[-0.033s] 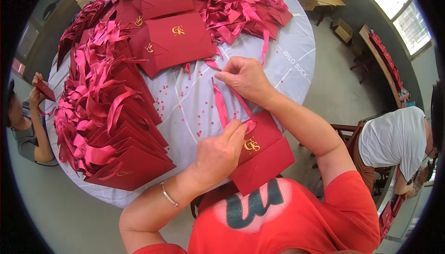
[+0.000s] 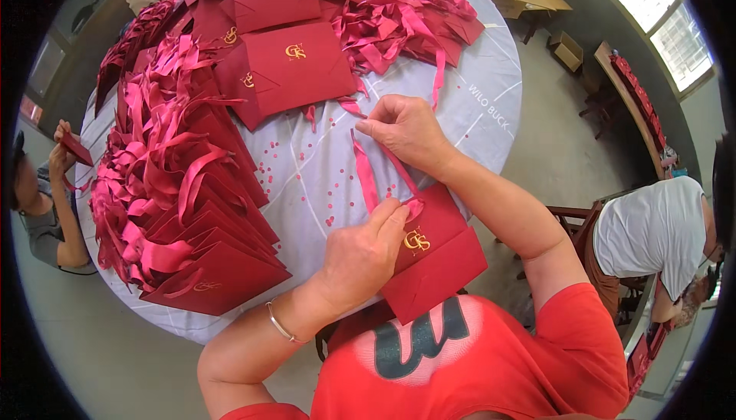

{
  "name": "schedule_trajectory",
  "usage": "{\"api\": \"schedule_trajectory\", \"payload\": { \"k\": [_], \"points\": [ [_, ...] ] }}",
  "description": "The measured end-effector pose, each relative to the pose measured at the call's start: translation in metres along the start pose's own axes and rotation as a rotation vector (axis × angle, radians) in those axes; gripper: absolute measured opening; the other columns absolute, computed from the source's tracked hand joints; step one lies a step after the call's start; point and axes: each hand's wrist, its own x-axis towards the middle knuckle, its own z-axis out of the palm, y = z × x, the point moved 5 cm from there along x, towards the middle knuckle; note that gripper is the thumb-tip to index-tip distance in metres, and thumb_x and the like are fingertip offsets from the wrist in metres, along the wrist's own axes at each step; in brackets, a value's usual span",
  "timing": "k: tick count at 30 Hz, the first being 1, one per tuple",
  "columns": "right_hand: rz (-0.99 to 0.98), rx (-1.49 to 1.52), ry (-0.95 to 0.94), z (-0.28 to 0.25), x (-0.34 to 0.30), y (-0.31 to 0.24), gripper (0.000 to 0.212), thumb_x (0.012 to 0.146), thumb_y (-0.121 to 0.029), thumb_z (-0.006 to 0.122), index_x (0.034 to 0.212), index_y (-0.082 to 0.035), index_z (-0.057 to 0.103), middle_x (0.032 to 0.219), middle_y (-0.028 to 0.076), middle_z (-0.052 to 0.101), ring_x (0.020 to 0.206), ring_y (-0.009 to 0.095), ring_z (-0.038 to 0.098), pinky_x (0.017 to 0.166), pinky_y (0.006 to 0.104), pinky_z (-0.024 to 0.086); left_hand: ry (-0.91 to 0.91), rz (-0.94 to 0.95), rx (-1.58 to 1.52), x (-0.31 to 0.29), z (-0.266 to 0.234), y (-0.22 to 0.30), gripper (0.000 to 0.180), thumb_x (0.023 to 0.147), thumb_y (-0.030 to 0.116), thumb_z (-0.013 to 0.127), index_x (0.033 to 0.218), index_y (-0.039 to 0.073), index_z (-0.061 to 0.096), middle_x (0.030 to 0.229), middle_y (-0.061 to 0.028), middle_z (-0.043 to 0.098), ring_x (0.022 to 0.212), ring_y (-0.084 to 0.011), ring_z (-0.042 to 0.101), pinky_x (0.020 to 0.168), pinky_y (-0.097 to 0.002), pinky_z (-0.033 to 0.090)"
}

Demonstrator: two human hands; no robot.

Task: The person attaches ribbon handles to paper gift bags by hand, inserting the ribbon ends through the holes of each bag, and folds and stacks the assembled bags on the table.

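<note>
A flat dark red paper gift bag point(image 2: 452, 255) with a gold emblem lies at the table's near edge, against my red shirt. The fingers of my left hand point(image 2: 362, 255) are closed at its upper edge, on the gathered pink ribbon point(image 2: 415, 209). Farther out, my right hand point(image 2: 410, 130) pinches one end of that ribbon and draws the strand up from the bag. The other ribbon tail point(image 2: 365, 175) stretches away over the tablecloth, left of the held strand. My left fingertips partly hide where the ribbon meets the bag.
To the left stands a long row of red bags point(image 2: 222, 267) topped with pink ribbons. Flat bags point(image 2: 303, 67) and a heap of ribboned ones point(image 2: 406, 18) cover the far side. Small red dots of paper point(image 2: 330, 198) dot the white tablecloth point(image 2: 483, 144). Other people sit left and right.
</note>
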Motion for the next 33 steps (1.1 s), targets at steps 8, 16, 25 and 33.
{"api": "schedule_trajectory", "payload": {
  "k": [8,16,25,33],
  "points": [
    [0.217,0.068,-0.100,-0.012,0.002,-0.009,0.022,0.084,-0.021,0.073,0.086,0.001,0.069,0.066,0.000,0.061,0.059,0.005,0.054,0.053,0.0229,0.044,0.008,-0.006,-0.042,-0.002,-0.002,0.001,0.023,0.083,0.008,0.060,0.105,0.002,0.061,0.103,-0.0084,0.063,0.066,-0.0278,0.065,0.053,-0.0357,0.053],
    [0.166,-0.010,-0.096,-0.055,-0.024,-0.021,0.022,0.086,-0.019,0.069,0.089,0.002,0.069,0.074,0.001,0.065,0.063,0.007,0.059,0.057,0.0228,0.048,0.005,-0.022,-0.048,-0.004,-0.003,0.001,0.021,0.085,0.009,0.058,0.104,0.002,0.061,0.100,-0.0077,0.062,0.069,-0.0281,0.066,0.054,-0.0366,0.054],
    [0.304,-0.172,0.019,-0.097,-0.127,-0.021,0.016,0.082,-0.012,0.071,0.074,0.001,0.066,0.061,-0.001,0.060,0.057,0.005,0.054,0.051,0.0230,0.043,-0.048,-0.097,-0.089,-0.005,-0.006,0.001,0.025,0.085,0.010,0.061,0.109,0.003,0.059,0.109,-0.0118,0.061,0.077,-0.0326,0.066,0.062,-0.0393,0.055],
    [0.793,0.544,0.086,-0.060,-0.262,0.020,0.025,0.088,-0.020,0.068,0.104,-0.003,0.062,0.085,0.003,0.065,0.064,0.010,0.059,0.056,0.0247,0.048,0.005,-0.456,-0.560,-0.008,-0.010,-0.023,0.025,0.091,0.003,0.056,0.116,0.002,0.057,0.100,-0.0106,0.064,0.061,-0.0119,0.061,0.052,-0.0240,0.044]
  ]
}}
